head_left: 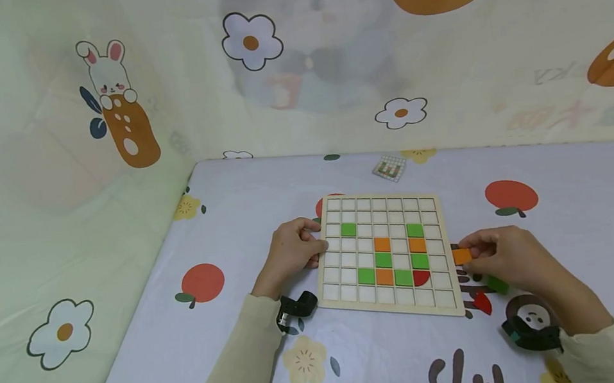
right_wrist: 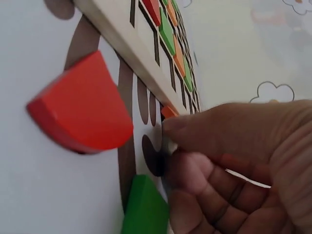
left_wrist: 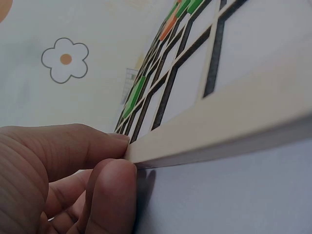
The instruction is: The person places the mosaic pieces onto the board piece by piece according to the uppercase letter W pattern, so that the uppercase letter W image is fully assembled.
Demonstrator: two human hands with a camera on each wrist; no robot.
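A wooden grid board (head_left: 349, 292) lies on the table with white cells, several green and orange square tiles, and one red quarter-round tile (head_left: 422, 277) in it. My left hand (head_left: 290, 247) pinches the board's left edge between thumb and finger; the left wrist view shows the thumb (left_wrist: 114, 195) against the rim. To the right of the board, my right hand (head_left: 510, 255) pinches an orange square tile (head_left: 462, 256) close to the frame. Mostly covered by the fingers in the right wrist view, that tile shows only a corner.
Beneath the right hand lie a loose red quarter-round tile (right_wrist: 85, 105) and a green tile (right_wrist: 145, 207). Behind the board is a small card with a grid pattern (head_left: 390, 167). Printed cloth covers the table, and patterned curtains (head_left: 321, 125) hang at the back and left.
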